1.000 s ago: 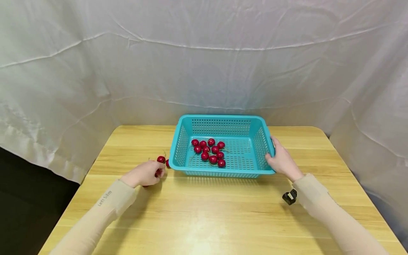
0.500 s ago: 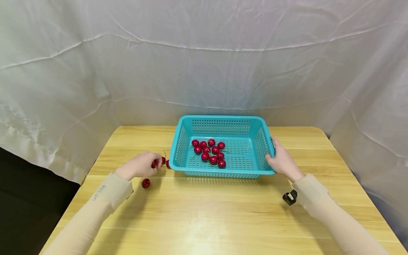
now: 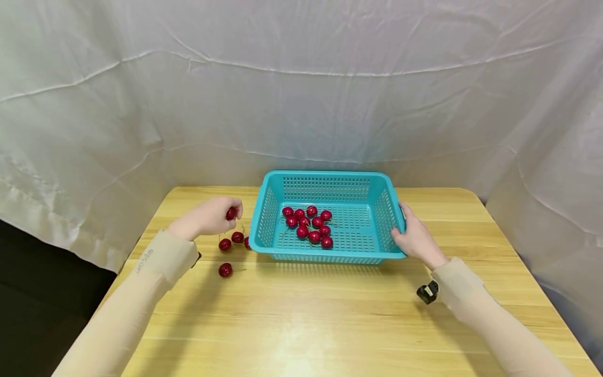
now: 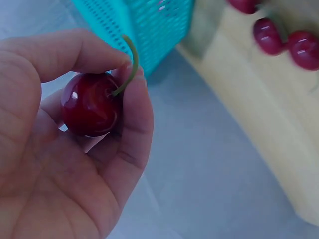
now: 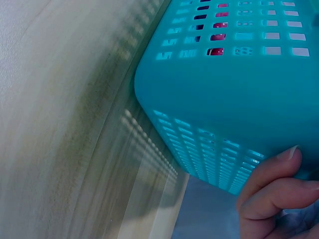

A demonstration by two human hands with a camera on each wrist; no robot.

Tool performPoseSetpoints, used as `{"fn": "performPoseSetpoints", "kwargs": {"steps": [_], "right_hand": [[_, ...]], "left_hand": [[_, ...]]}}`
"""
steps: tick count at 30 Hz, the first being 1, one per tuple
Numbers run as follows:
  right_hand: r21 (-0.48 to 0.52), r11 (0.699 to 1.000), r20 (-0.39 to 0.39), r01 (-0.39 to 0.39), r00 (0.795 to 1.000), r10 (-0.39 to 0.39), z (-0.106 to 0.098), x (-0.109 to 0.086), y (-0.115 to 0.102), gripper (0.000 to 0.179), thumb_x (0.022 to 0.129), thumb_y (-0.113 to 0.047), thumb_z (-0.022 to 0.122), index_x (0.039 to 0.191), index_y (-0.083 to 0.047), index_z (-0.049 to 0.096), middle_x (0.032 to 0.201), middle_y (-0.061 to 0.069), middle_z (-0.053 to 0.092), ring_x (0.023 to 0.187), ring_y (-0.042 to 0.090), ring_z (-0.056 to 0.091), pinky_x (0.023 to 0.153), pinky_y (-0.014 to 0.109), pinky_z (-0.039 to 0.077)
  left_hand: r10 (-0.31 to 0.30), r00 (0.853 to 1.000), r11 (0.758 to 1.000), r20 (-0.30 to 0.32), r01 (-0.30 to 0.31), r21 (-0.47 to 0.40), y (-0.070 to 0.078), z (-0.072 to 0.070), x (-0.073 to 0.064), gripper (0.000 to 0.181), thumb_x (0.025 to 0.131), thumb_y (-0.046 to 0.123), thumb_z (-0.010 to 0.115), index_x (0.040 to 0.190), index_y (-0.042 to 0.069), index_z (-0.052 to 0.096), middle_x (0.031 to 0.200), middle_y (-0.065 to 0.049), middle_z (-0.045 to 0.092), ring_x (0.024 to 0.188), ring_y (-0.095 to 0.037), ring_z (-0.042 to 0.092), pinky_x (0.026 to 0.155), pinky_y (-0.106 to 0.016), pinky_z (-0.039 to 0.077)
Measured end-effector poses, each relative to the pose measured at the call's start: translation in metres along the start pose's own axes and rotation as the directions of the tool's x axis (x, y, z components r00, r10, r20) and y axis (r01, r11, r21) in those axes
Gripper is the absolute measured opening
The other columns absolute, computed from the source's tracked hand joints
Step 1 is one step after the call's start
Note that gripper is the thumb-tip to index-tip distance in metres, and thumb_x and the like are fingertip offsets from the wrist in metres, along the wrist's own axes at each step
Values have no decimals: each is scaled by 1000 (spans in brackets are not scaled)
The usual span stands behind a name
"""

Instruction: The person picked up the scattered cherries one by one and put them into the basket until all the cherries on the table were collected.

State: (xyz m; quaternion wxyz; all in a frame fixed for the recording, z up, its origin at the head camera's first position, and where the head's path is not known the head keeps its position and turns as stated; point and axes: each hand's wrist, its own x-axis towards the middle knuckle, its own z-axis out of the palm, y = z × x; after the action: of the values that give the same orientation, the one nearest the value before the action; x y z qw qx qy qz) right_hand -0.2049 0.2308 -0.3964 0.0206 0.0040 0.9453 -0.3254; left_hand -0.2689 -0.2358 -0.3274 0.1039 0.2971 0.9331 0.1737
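Raised over the table's left part, my left hand holds a dark red cherry in curled fingers. The cherry's green stem shows at the fingertips in the left wrist view. Below this hand several cherries lie on the table, among them a front one and one farther back. A turquoise perforated basket stands to the right, with a group of cherries on its floor. My right hand grips the basket's right rim; its fingers are curled against the outer wall.
The wooden table carries everything, and a pale cloth hangs behind and at the sides. A small black device sits at the right wrist. One cherry lies right at the basket's left side.
My left hand has moved back and up with a cherry, uncovering others on the table. The front cherry has shifted slightly right. My right hand and the basket stay in place.
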Motion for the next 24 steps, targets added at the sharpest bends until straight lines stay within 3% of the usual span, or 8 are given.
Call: {"fn": "performPoseSetpoints", "kwargs": {"steps": [5, 10, 18, 24], "right_hand": [[-1, 1000, 1, -2, 1000, 2, 0, 0, 0, 81, 97, -10, 51, 161, 1, 3, 142, 43, 43, 110, 49, 63, 79, 50, 60], [1, 1000, -1, 4, 1000, -4, 1, 1, 0, 81, 96, -9, 50, 161, 2, 3, 143, 43, 43, 111, 50, 62, 80, 52, 60], [3, 1000, 0, 6, 1000, -6, 0, 1, 1, 81, 96, -10, 50, 161, 2, 3, 142, 43, 43, 110, 50, 62, 80, 52, 60], [0, 1000, 4, 2, 1000, -2, 0, 2, 2, 81, 96, -10, 49, 161, 1, 2, 142, 44, 43, 110, 51, 62, 80, 52, 60]], "left_hand": [[13, 999, 999, -33, -12, 32, 13, -18, 13, 12, 84, -3, 56, 86, 8, 59, 75, -4, 56, 68, -17, 49, 68, -31, 42], [22, 999, 998, -44, -19, 60, 26, -27, 29, 9, 88, 0, 59, 89, 8, 61, 75, -4, 55, 71, -19, 51, 70, -32, 42], [50, 998, 998, -25, -49, 39, 50, -31, 56, 11, 89, 1, 59, 97, 8, 61, 76, -5, 52, 70, -19, 49, 72, -33, 42], [65, 998, 998, -3, -65, 14, 66, -24, 76, 14, 90, 2, 57, 101, 9, 60, 76, -4, 50, 68, -18, 46, 72, -33, 41]]}}
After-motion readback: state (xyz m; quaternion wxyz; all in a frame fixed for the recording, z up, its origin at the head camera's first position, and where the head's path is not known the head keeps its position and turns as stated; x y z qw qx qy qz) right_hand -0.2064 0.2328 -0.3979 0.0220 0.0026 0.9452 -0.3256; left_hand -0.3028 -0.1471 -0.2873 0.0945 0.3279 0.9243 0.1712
